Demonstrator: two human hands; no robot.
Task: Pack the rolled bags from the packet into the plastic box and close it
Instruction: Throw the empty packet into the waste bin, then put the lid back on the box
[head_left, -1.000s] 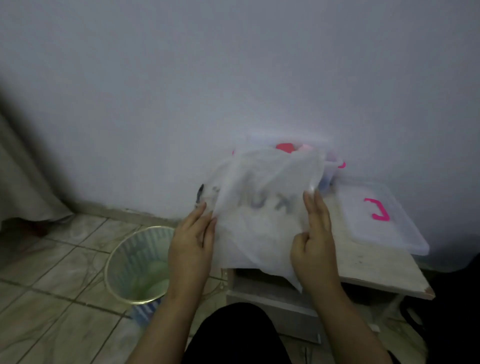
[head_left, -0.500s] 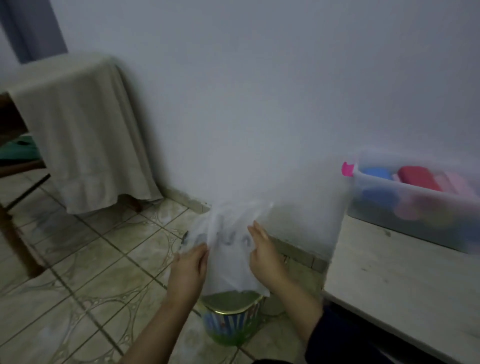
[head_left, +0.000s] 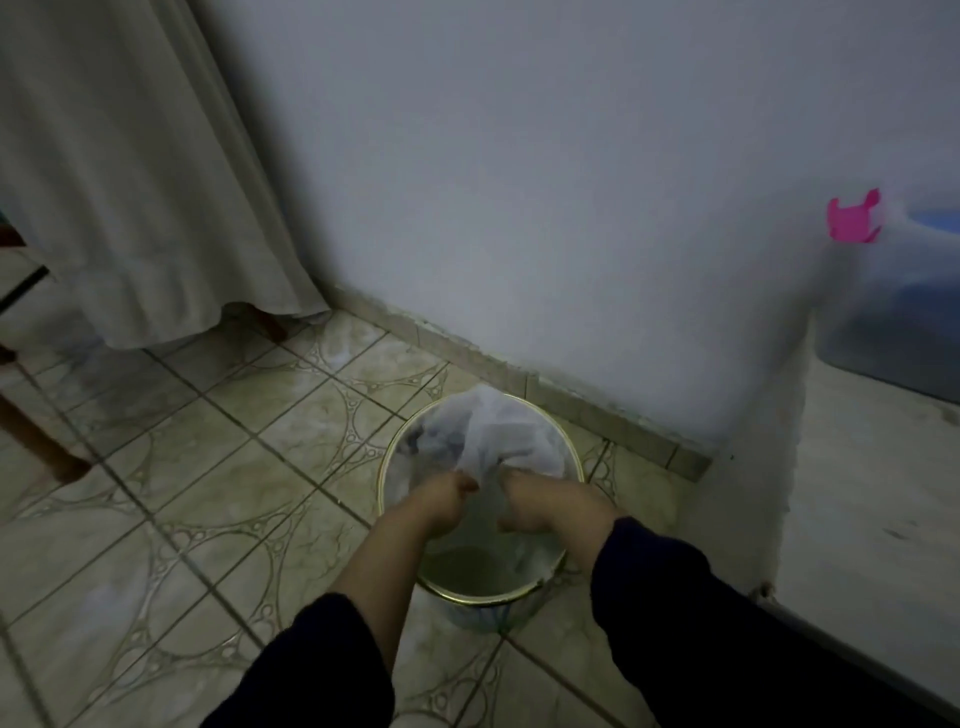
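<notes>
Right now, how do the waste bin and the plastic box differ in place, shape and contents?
The waste bin stands on the floor tiles; the plastic box sits higher, on the table at the right edge. The bin is round with a gold rim; the box is straight-sided with a pink clip. The bin holds the crumpled white packet, gripped by both hands; the box shows blurred blue shapes. Both are open-topped.

wall (head_left: 519, 182): pale, plain, 12 o'clock | floor (head_left: 182, 493): beige patterned tiles, 7 o'clock | skirting (head_left: 519, 379): tiled strip along wall foot | cloth-draped furniture (head_left: 130, 182): 10 o'clock, dark leg beneath | pale tabletop (head_left: 872, 493): 3 o'clock | light: dim
</notes>
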